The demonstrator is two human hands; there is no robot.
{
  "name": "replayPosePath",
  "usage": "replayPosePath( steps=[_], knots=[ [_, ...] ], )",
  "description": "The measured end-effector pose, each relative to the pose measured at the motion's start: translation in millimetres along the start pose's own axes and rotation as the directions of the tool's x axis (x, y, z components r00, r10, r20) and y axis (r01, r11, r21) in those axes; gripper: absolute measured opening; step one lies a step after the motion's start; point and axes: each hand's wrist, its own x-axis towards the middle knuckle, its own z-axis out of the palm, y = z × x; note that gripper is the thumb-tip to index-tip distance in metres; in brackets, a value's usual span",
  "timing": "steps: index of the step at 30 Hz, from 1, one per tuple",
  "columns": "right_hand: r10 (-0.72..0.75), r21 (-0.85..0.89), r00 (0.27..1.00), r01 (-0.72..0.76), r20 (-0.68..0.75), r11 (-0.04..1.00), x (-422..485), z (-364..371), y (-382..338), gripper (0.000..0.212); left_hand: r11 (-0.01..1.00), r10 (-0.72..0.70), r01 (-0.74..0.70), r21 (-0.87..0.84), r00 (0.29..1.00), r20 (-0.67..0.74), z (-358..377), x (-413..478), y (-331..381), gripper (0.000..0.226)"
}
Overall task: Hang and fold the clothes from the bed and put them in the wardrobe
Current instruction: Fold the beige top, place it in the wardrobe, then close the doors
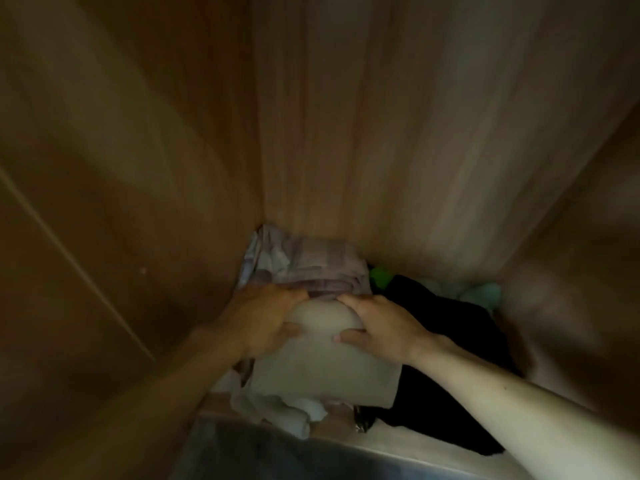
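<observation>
The step in hand appears to be the putting away: a folded piece is being settled into the wardrobe (121,174), whose wooden left wall fills that side of the dim, blurred view. Low against that wall a white crumpled cloth (277,408) pokes out from under the pile. Just right of it the left hand (266,320) grips the far left corner of the pale folded garment (322,372), thumb laid on top and fingers curled over its rounded far edge. Behind the fingers, pushed into the back corner, sits a checked garment (311,268), folded and touching the pale one. The pale folded garment lies between the two hands, low in the wardrobe on top of other cloth. The right hand (384,327) clamps the far right corner in the same way, so the hands stand a little apart, each closed on the one piece. Right of that hand a small green item (379,273) shows at the back, then a black garment (446,358) lies just beside the pale one, and a mint cloth (483,294) rests near the right wall. The next move likely calls for pressing the pale piece flat and square, then easing both hands out without dragging its folds open or disturbing the black garment beside it
</observation>
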Motion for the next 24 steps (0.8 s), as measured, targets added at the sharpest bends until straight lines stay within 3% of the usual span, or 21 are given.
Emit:
replayPosePath(
  steps=[6, 13, 17, 19, 21, 24],
  knots=[
    [-0.053, 0.021, 0.999, 0.053, 0.002, 0.998, 58, 104, 65, 0.057, 0.994, 0.026, -0.023, -0.108, 0.999, 0.020, 123, 39, -48, 0.059],
    [-0.035, 0.075, 0.998, 0.038, -0.044, 0.996, 90, 160, 103, 0.052, 0.965, 0.035, -0.031, -0.260, 0.999, 0.011, 184, 68, -83, 0.020],
    [-0.005, -0.014, 0.992, 0.004, -0.124, 1.000, 109, 165, 99, 0.051, 0.966, -0.047, 0.050, -0.254, 0.999, 0.017, 196, 77, -101, 0.037],
    [0.017, -0.150, 0.975, -0.052, -0.223, 0.987, 113, 180, 97, 0.056, 0.993, -0.102, 0.095, -0.064, 0.988, -0.114, 212, 77, -98, 0.045],
    [0.017, -0.215, 0.961, -0.079, -0.274, 0.973, 111, 199, 96, 0.059, 0.986, -0.039, 0.086, 0.144, 0.952, -0.303, 236, 76, -89, 0.054],
    [-0.027, -0.195, 0.972, -0.020, -0.234, 0.981, 106, 226, 96, 0.065, 0.985, 0.089, -0.010, 0.173, 0.884, -0.458, 271, 72, -75, 0.045]
  ],
)
